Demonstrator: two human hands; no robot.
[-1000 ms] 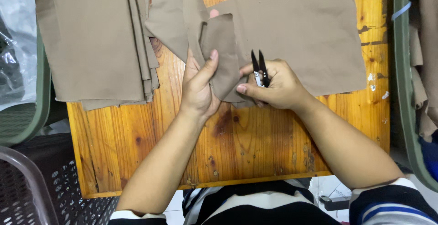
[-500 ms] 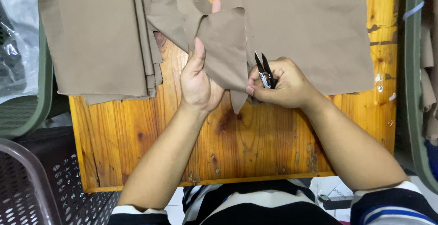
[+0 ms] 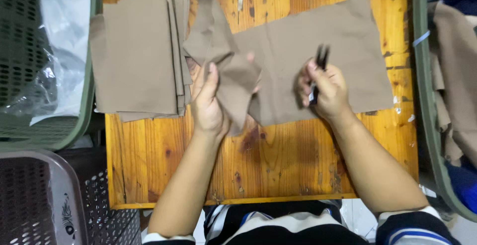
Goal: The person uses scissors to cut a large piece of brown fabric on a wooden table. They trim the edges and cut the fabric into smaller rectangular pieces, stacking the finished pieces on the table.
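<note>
Tan fabric piece [image 3: 233,76], pinched upright in left hand [image 3: 208,103] at table centre; right hand [image 3: 325,93], fingers closed around black thread snips [image 3: 320,63], just to its right, blades pointing away.

The person has 2 bare forearms and bare hands, the left grip [image 3: 208,103] and right grip [image 3: 325,91] without gloves or rings visible. Behind each grip, short dark sleeves with white and blue stripes; the shirt is dark with pale bands.
</note>
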